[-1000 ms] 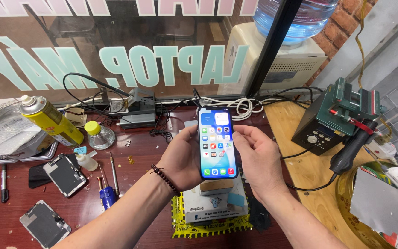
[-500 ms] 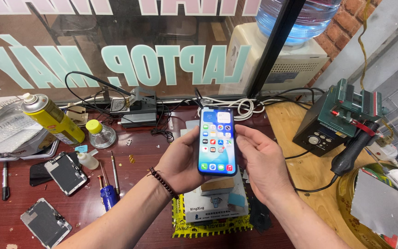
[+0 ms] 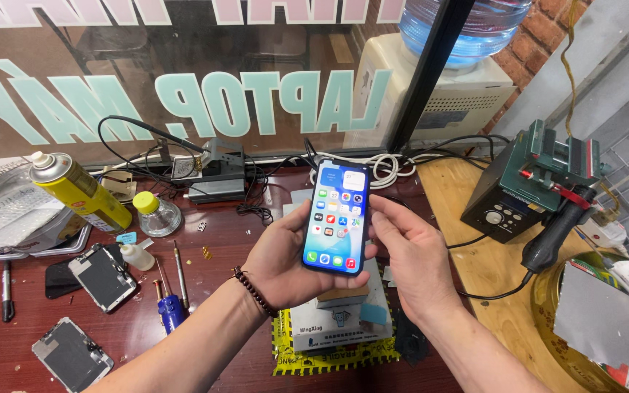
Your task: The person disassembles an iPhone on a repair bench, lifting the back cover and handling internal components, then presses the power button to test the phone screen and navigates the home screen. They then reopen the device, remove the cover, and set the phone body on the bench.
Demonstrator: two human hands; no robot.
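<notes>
Both hands (image 3: 343, 255) grip the slim black smartphone (image 3: 338, 217), assembled, its screen lit with icons; testing seemingly remains above the counter (image 3: 205, 291).

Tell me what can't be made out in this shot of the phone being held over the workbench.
- Head view: the back of the phone is hidden; the left hand covers it.
- The icons on its lit screen are too small to identify.
- The grey unit on the yellow mat is partly hidden by both hands, the right hand included.
- The water bottle is cut off by the top edge.
</notes>
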